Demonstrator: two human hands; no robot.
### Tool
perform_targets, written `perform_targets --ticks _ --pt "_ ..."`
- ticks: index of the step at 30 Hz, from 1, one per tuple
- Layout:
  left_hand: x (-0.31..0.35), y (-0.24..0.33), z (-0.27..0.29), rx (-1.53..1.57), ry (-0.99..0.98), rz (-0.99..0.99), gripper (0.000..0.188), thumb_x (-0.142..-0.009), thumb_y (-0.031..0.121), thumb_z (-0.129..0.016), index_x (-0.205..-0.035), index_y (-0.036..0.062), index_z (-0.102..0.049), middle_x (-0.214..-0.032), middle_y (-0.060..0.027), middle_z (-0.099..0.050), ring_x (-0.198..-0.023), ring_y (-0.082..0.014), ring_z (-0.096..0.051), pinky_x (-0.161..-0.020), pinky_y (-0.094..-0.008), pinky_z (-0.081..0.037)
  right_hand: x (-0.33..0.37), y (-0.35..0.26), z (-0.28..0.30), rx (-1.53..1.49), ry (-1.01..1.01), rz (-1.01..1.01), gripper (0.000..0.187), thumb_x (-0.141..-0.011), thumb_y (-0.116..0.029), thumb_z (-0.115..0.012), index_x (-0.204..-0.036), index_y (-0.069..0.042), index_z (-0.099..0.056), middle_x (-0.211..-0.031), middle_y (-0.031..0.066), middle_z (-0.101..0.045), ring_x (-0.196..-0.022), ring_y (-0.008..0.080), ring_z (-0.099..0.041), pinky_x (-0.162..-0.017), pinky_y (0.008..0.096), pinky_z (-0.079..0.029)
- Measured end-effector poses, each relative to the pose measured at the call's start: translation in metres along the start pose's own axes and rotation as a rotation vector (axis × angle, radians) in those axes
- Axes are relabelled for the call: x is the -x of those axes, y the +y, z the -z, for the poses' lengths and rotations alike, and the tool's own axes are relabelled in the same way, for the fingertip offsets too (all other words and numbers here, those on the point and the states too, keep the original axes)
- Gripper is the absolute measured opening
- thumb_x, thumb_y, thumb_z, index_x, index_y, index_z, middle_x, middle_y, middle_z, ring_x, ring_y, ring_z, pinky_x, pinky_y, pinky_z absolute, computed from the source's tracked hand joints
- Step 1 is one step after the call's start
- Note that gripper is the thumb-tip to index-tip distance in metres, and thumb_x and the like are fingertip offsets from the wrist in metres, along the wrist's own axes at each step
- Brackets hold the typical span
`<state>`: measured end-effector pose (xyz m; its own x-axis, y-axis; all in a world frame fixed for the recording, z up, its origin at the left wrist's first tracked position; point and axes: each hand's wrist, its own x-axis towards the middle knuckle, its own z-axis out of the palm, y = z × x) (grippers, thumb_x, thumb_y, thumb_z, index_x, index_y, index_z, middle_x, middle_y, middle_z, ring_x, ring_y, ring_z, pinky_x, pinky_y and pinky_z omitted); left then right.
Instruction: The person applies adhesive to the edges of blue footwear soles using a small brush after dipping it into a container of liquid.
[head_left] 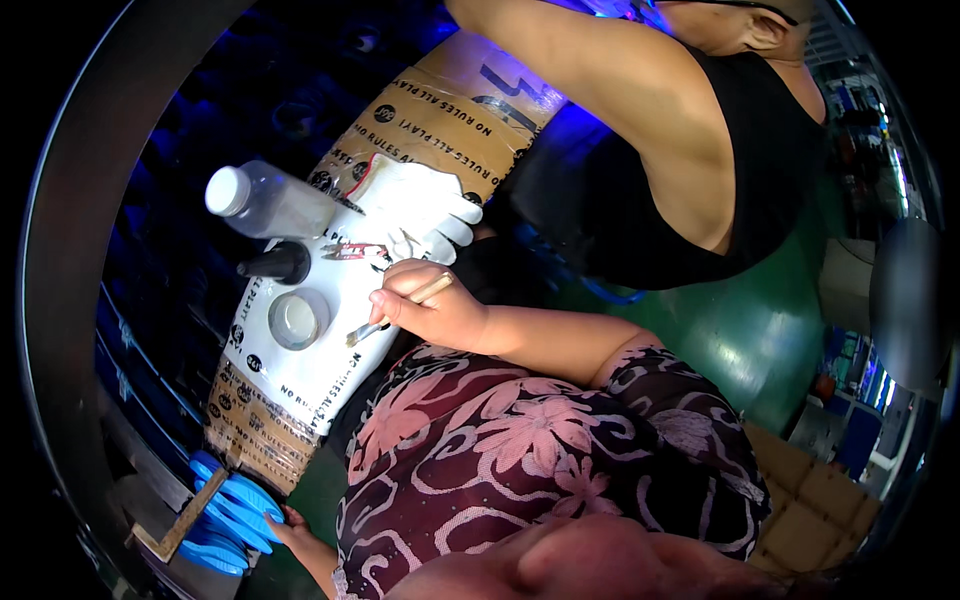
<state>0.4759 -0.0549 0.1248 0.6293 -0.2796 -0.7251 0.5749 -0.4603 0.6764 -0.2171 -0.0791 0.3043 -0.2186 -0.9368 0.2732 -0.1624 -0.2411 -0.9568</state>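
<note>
My right hand (430, 305) pinches a small brush (432, 290) with a pale wooden handle, its bristles pointing down over the white-covered work surface (350, 345). Below the bristles, to the left, stands a round clear jar (298, 319). At lower left, the fingers of my left hand (297, 535) close on the edge of a bright blue, sole-shaped piece (250, 500), one of several stacked together. Behind the jar are a black cone-shaped nozzle or cap (276, 264) and a clear bottle with a white cap (268, 200). A red-handled hand tool (355, 251) lies beside them.
White work gloves (425, 205) lie farther back on the tape-wrapped cardboard (430, 115). A co-worker in a black sleeveless top (770, 150) sits at upper right, an arm reaching across. A metal bracket (190, 515) stands by the blue pieces. Cardboard (810, 500) covers floor at right.
</note>
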Motion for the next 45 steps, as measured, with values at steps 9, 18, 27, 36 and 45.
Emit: perform_targets --ticks 9,18,27,36,45 --pt "0.022 -0.03 -0.004 0.317 -0.243 -0.001 0.036 -0.085 0.015 -0.064 -0.112 -0.0041 -0.05 -0.098 -0.0172 -0.061 -0.084 -0.0286 -0.061 -0.074 -0.0363 -0.054 0.025 0.043 -0.031 -0.132 -0.037 -0.353 0.024 -0.095 -0.014 -0.05 -0.084 0.001 -0.065 -0.079 0.0088 -0.066 -0.07 0.0134 -0.061 -0.067 0.0253 -0.049" --pt "0.085 -0.035 -0.023 0.2 -0.245 -0.076 0.017 -0.091 0.015 -0.057 -0.101 0.005 -0.049 -0.082 -0.0094 -0.057 -0.066 -0.0204 -0.057 -0.054 -0.0289 -0.049 0.019 0.061 -0.052 -0.237 -0.01 -0.388 0.033 -0.095 -0.022 -0.051 -0.081 0.004 -0.065 -0.078 0.0122 -0.064 -0.068 0.0143 -0.055 -0.071 0.0266 -0.044" --pt "0.107 -0.007 -0.002 0.089 -0.359 -0.299 0.02 -0.094 0.018 -0.052 -0.108 0.0042 -0.05 -0.084 -0.0057 -0.056 -0.066 -0.016 -0.055 -0.058 -0.028 -0.047 0.015 0.046 -0.079 -0.1 -0.076 -0.365 0.035 -0.096 -0.024 -0.05 -0.081 0.004 -0.065 -0.078 0.0114 -0.063 -0.066 0.0134 -0.054 -0.067 0.0255 -0.043" --pt "0.034 0.016 0.038 -0.166 0.044 -0.33 0.037 -0.083 0.023 -0.069 -0.112 0.0045 -0.055 -0.1 -0.008 -0.062 -0.081 -0.0193 -0.06 -0.069 -0.0333 -0.049 0.012 0.039 -0.098 -0.061 -0.11 -0.421 0.034 -0.097 -0.028 -0.049 -0.083 0.001 -0.061 -0.076 0.0065 -0.058 -0.066 0.0118 -0.05 -0.065 0.0231 -0.041" --pt "0.027 0.027 0.025 0.006 -0.324 -0.06 0.033 -0.08 0.014 -0.072 -0.108 0.0067 -0.056 -0.092 -0.0044 -0.063 -0.073 -0.0152 -0.059 -0.059 -0.026 -0.048 0.004 0.036 -0.111 -0.09 -0.128 -0.462 0.037 -0.096 -0.028 -0.05 -0.08 0.003 -0.063 -0.074 0.0078 -0.06 -0.064 0.0123 -0.052 -0.065 0.0249 -0.041"
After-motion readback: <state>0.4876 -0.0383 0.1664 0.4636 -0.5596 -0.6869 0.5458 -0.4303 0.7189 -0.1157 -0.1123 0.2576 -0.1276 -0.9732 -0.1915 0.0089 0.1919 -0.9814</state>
